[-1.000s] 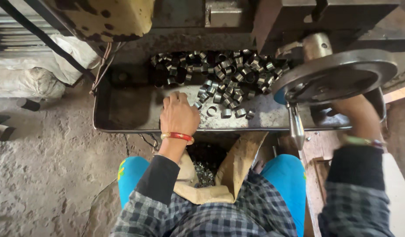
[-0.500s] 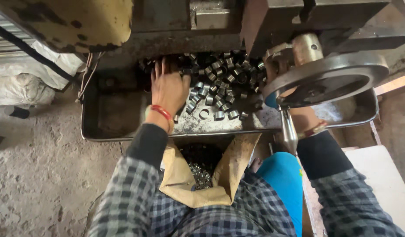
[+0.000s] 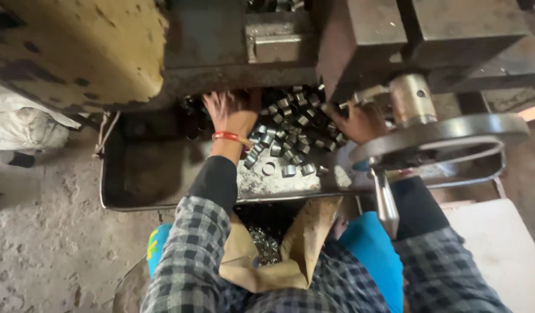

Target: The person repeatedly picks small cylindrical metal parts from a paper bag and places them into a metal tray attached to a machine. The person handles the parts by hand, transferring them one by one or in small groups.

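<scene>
A heap of small metal rings lies in a steel tray under a machine. My left hand, with a red bangle at the wrist, reaches deep under the machine body. Its fingers are spread at the heap's far left edge. My right hand lies on the right side of the heap, partly hidden behind a grey handwheel. Whether its fingers hold any rings cannot be seen. A brown sack stands open between my knees below the tray, with rings inside.
A yellowish, stained machine cover overhangs the tray at the left. The handwheel's metal handle hangs down by my right forearm. A white sack lies on the concrete floor at the left, and a pale board at the right.
Both hands have moved farther into the tray under the machine. My right hand went from beneath the handwheel to the ring heap. The view has leaned in closer.
</scene>
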